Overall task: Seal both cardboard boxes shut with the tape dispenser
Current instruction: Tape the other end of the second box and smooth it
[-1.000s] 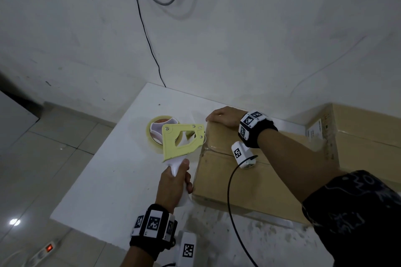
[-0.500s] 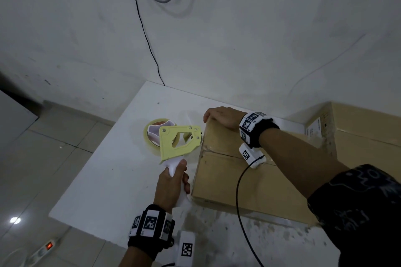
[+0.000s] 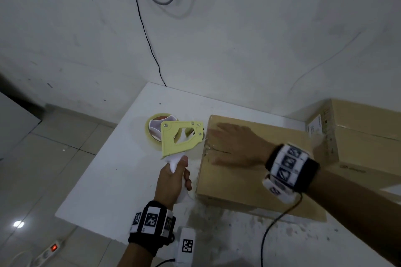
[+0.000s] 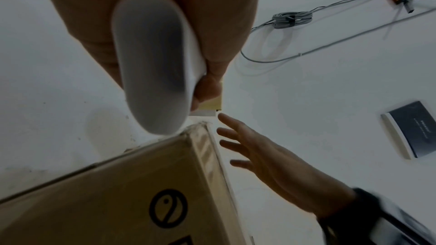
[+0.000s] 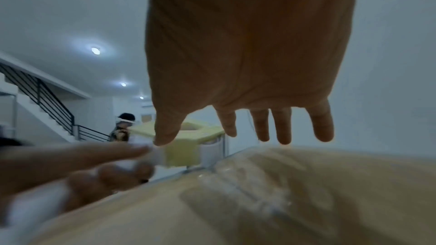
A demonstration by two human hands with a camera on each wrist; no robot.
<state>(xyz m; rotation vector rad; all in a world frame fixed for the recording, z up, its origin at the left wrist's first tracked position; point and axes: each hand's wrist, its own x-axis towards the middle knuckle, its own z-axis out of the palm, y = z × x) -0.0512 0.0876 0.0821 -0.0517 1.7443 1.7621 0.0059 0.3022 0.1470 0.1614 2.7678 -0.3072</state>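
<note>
The right hand [image 3: 236, 147] has slid from the near box's [image 3: 249, 182] far corner onto its taped seam, fingers spread flat — smoothing; the left hand [image 3: 171, 182] grips the tape dispenser [image 3: 178, 138] at the box's left edge — strip probably finished.

Left hand [image 3: 172, 182]: fingers curled round a white plastic handle, thumb laid along its top — forearm reaching forward, wrist in a black band with white marker tiles.
Right hand [image 3: 235, 147]: palm down, fingers straight and spread — forearm angled in from the right.
</note>
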